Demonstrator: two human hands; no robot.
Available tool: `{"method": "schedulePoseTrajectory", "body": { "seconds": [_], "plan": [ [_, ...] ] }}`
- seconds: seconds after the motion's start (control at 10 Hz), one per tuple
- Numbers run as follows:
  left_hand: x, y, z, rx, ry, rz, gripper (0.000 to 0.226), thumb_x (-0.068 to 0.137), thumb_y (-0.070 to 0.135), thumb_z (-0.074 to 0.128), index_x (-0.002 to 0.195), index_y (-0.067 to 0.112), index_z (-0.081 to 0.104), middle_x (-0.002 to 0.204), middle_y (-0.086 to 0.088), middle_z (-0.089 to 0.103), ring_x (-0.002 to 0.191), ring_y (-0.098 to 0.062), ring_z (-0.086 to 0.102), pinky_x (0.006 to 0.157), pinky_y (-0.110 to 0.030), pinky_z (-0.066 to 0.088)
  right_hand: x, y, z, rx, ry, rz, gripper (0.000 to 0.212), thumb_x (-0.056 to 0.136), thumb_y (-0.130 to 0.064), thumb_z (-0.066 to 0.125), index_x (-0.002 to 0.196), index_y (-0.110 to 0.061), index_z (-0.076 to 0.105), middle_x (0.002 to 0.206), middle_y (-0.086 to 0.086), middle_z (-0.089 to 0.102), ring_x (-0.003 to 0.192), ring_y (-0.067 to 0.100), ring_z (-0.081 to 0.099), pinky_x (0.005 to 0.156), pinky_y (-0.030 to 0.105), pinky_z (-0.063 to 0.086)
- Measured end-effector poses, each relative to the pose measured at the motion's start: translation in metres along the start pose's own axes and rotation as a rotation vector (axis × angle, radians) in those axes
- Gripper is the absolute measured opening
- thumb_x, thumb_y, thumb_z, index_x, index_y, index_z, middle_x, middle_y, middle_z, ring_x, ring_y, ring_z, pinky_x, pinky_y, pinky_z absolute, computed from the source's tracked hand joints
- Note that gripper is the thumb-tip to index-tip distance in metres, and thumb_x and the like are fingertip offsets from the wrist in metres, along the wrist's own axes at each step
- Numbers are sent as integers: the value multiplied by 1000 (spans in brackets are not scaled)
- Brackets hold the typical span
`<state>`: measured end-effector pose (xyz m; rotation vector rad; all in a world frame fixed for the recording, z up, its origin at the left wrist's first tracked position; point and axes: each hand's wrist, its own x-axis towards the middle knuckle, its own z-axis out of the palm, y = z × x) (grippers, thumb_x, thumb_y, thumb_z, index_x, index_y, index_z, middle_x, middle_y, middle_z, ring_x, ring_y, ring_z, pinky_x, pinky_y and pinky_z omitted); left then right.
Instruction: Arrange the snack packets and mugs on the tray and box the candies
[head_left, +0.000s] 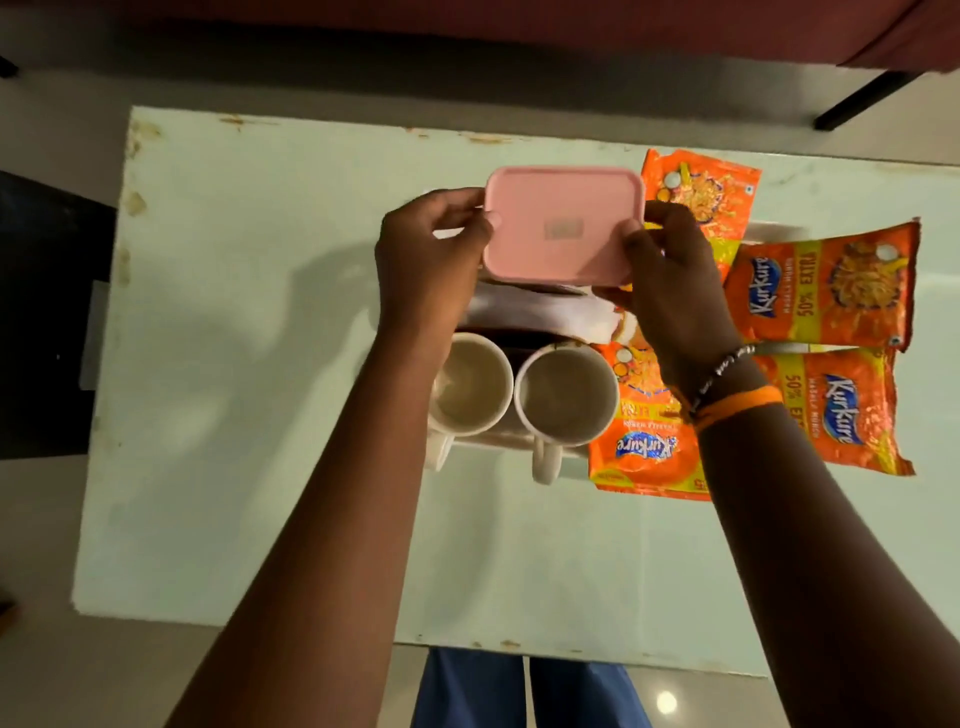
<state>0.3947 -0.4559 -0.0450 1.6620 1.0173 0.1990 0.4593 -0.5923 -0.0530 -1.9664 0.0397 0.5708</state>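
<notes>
I hold a pink rectangular box lid (563, 226) above the table, my left hand (428, 265) gripping its left edge and my right hand (670, 283) its right edge. Beneath the lid a pale box (519, 314) partly shows; its contents are hidden. Two cream mugs (470, 387) (563, 400) stand side by side on a white tray (514, 441), handles pointing toward me. Several orange Kurkure snack packets lie to the right: one at the back (698, 200), one (826, 288), one (844, 410), and one under my right wrist (644, 447).
The pale green table (260, 364) has chipped edges. A dark red sofa (519, 21) runs along the far side with a black leg (857, 101). A dark object (47, 312) sits left of the table. My blue trousers (519, 691) show below the near edge.
</notes>
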Motion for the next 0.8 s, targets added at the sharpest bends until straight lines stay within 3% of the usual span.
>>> {"method": "schedulePoseTrajectory", "body": {
  "seconds": [0.3,0.4,0.5,0.6,0.8],
  "plan": [
    [37,-30,13,211,-49,71,34,77,5,64,111,8,66,110,-8,70,96,-11,65,90,-31,53,47,25,12,-420,-76,-22,27,87,0,44,106,5,62,110,25,66,102,41,60,93,48,48],
    [41,-38,18,225,-119,50,38,77,0,61,113,8,64,112,-9,69,101,-14,65,90,-27,52,48,35,15,-455,-62,-16,26,88,-3,46,107,2,64,111,23,66,102,38,60,87,36,47],
    [40,-43,21,274,-153,69,41,78,-2,55,115,13,63,114,-5,69,105,-13,63,81,-10,44,49,40,15,-455,-32,-45,25,89,-4,47,107,2,64,110,22,67,101,36,61,79,30,45],
    [37,-43,18,309,-177,87,40,79,0,52,114,15,64,114,-4,69,107,-13,62,79,-10,41,46,42,13,-467,-42,-58,28,91,-7,47,114,-1,62,115,19,66,105,32,60,83,28,44],
    [8,-39,18,493,-42,304,45,91,18,47,136,13,41,140,-5,49,130,-20,43,106,-27,31,16,35,-2,-452,85,-261,34,91,-8,48,124,-3,53,130,15,57,118,29,54,99,32,41]
  ]
}}
